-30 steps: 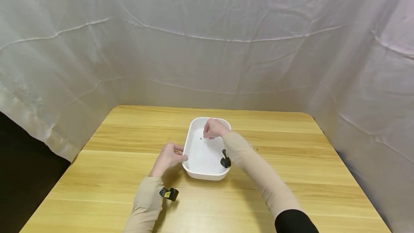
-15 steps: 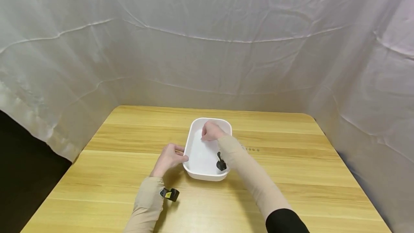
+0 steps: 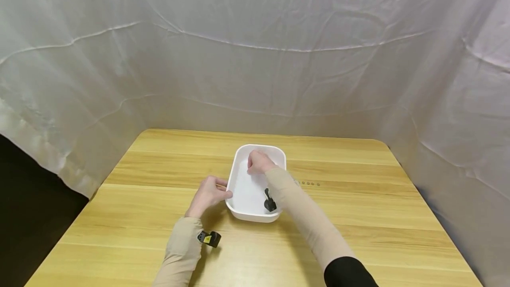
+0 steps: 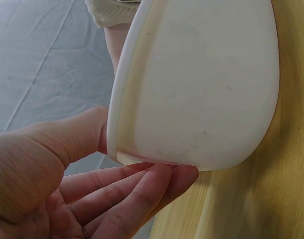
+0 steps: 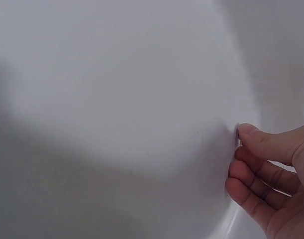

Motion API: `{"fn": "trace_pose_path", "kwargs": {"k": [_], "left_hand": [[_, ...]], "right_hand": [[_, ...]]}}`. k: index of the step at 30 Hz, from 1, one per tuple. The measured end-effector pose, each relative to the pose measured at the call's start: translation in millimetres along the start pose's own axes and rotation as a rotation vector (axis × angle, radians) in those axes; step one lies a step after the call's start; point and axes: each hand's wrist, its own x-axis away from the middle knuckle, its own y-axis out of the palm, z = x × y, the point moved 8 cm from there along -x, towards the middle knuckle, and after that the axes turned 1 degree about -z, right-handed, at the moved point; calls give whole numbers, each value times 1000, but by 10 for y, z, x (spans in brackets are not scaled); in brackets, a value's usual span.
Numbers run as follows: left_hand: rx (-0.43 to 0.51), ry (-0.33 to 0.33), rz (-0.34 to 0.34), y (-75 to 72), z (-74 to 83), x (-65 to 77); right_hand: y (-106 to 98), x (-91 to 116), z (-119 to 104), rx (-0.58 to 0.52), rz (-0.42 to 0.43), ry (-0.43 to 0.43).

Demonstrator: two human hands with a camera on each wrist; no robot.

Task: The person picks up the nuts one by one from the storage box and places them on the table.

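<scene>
A white rectangular plastic basin (image 3: 250,217) stands on the wooden table. My left hand (image 3: 208,195) grips its near left side, with the thumb at the rim and the fingers against the outer wall. Inside the basin, low over the floor, is my right hand (image 3: 259,163). In the right wrist view its thumb and forefinger pinch a small thin metal disc (image 5: 237,133), seen edge-on close to the basin's inner surface. The disc's exact kind is too small to tell. My right forearm covers part of the basin's right side.
Several small round grey pieces (image 3: 308,183) lie in a row on the table right of the basin. Beside them, a small pale object (image 3: 296,182) is partly hidden by the right sleeve. Grey-white fabric (image 3: 255,79) encloses the table's back and sides.
My right hand has moved slightly left and down to the small grey piece seen on the basin floor, and now pinches it. My left hand keeps its grip on the basin.
</scene>
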Motion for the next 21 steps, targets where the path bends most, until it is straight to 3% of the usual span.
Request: {"fn": "trace_pose_path", "kwargs": {"k": [21], "left_hand": [[-2,3,14,9,-5,-8]], "right_hand": [[20,43,-1,10,4,60]]}}
